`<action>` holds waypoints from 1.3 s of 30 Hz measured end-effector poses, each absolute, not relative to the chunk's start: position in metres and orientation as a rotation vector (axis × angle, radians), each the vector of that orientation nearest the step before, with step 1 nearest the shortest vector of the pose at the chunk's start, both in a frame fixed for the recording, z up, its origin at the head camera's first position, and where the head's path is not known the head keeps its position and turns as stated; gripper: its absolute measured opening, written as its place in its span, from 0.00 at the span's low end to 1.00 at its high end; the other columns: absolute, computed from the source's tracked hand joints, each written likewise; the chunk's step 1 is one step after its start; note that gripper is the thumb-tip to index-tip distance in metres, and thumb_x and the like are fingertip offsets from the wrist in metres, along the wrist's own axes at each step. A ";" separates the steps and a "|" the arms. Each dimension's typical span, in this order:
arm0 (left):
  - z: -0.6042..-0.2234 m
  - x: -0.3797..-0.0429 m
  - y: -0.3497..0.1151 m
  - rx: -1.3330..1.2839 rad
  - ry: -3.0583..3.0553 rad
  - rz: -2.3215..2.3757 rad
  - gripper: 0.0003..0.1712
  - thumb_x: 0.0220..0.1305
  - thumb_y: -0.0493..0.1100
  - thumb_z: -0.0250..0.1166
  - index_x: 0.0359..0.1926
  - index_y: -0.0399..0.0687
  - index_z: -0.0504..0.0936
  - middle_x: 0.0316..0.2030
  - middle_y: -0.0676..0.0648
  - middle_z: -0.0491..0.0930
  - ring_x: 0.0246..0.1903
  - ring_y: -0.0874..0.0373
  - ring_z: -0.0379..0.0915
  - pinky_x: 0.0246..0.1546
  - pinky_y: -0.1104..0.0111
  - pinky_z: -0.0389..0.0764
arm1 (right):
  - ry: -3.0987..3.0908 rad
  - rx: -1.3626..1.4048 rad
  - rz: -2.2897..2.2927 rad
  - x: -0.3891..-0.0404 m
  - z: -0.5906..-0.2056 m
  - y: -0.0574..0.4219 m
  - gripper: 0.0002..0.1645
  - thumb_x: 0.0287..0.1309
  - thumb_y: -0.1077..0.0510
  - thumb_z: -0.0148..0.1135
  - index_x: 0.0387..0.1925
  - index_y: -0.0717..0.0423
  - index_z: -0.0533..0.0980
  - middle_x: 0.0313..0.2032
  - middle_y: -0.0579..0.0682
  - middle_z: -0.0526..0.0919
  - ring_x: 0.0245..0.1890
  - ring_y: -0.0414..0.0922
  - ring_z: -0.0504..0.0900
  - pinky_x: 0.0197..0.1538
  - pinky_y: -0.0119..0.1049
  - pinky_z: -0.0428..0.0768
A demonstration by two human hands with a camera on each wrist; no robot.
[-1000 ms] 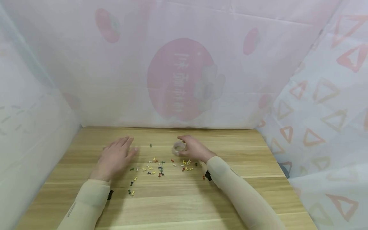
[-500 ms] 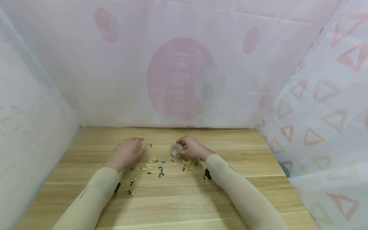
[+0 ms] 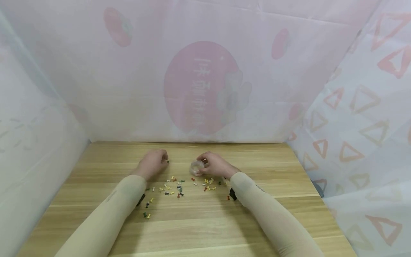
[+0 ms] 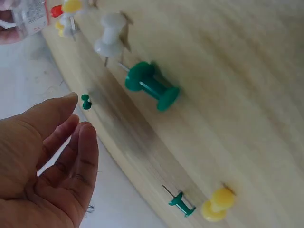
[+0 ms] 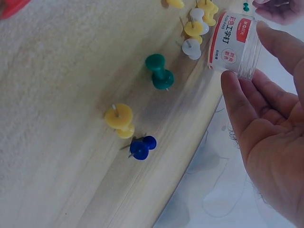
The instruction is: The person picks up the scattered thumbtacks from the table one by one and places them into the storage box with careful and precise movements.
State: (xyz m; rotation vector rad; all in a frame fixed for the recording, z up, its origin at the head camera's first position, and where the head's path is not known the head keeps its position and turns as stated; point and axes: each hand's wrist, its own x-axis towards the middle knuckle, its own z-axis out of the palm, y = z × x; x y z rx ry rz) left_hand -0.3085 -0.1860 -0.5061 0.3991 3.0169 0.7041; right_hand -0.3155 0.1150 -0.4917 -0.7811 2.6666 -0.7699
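My right hand (image 3: 218, 166) grips a small clear jar (image 3: 194, 168) between thumb and fingers, near the back middle of the table. The right wrist view shows a red-and-white push pin label (image 5: 231, 42) on the jar's side. My left hand (image 3: 151, 163) reaches toward a lone green push pin (image 3: 168, 162) left of the jar. In the left wrist view this green pin (image 4: 86, 101) sits just beyond the thumb tip and the loosely bent fingers, with a gap between thumb and fingers and nothing held there.
Several push pins (image 3: 179, 187) in yellow, white, red, green and blue lie scattered on the wooden table (image 3: 192, 228) in front of the hands. Yellow and white pins (image 3: 210, 181) cluster by the right wrist. A printed cloth wall (image 3: 138, 107) rises behind the table.
My left hand has moved right and away from me, up to the lone green push pin, its fingers bending more. The jar shifted slightly left in my right hand, then stayed still.
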 end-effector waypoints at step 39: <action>-0.490 -0.284 -0.155 0.514 2.998 0.785 0.10 0.67 0.41 0.70 0.47 0.45 0.86 0.40 0.50 0.85 0.42 0.53 0.80 0.50 0.55 0.83 | 2.617 -0.743 -0.898 -0.308 -0.495 0.112 0.35 0.62 0.49 0.73 0.66 0.58 0.74 0.60 0.51 0.79 0.59 0.45 0.80 0.56 0.34 0.82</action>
